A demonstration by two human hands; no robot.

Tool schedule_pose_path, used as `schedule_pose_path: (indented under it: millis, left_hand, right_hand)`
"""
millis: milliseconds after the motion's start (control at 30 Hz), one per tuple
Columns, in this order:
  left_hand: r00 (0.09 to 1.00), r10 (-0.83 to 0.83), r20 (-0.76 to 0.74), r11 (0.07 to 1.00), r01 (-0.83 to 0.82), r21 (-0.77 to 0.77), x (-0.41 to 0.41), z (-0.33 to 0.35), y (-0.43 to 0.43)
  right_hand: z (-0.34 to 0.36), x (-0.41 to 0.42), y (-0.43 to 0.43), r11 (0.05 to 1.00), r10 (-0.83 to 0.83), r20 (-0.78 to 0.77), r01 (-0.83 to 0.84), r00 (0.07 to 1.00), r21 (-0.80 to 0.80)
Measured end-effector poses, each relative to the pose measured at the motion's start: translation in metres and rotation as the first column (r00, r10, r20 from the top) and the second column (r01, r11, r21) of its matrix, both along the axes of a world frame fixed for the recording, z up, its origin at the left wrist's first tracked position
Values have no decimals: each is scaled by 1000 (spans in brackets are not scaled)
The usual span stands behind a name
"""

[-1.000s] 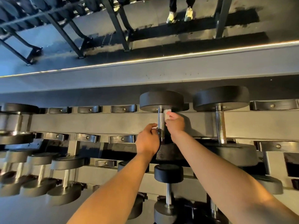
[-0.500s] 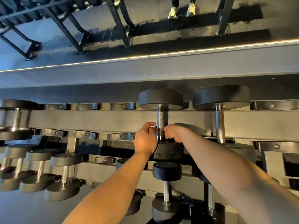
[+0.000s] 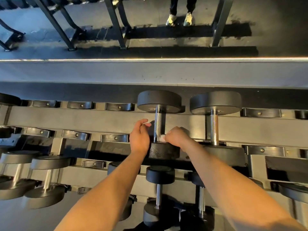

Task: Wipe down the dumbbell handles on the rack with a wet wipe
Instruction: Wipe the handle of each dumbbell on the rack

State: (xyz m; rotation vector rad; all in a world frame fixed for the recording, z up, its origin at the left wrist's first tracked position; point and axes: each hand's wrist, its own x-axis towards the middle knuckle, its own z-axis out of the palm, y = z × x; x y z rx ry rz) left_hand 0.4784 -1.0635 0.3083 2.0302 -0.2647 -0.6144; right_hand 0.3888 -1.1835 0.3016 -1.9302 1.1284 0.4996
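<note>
Two bare forearms reach in from the bottom edge, over a small dumbbell (image 3: 160, 175) on the lower tier of the rack (image 3: 83, 120). On the tier beyond, the right hand (image 3: 176, 136) pinches a white wipe (image 3: 162, 138) against the near end of a knurled handle (image 3: 157, 124), just above that dumbbell's near head (image 3: 164, 152). The left hand (image 3: 139, 137) sits just left of the same handle, fingers loosely curled, holding nothing and apart from the metal. A larger dumbbell (image 3: 215, 104) lies just to the right, untouched. Behind the rack runs a grey ledge (image 3: 150, 72), then dark floor with the legs of other frames (image 3: 115, 22) and a person's pale shoes (image 3: 187, 19).
</note>
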Motion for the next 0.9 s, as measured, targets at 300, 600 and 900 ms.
schedule_pose_path:
  millis: [300,600,900]
  left_hand:
    - [991,-52,-125,999,51,-12,14,-25,54]
    - [965,-161,-206,987,160,-22,33,-37,66]
    - [854,-377,-358,925,369,-93,58,-34,48]
  right_hand:
    - [18,13,27,1000,-2,174,7,985,-24]
    - [28,71,52,984,171,-86,-175,982,-38]
    - [24,87,61,988,150,-123,-155,981,-28]
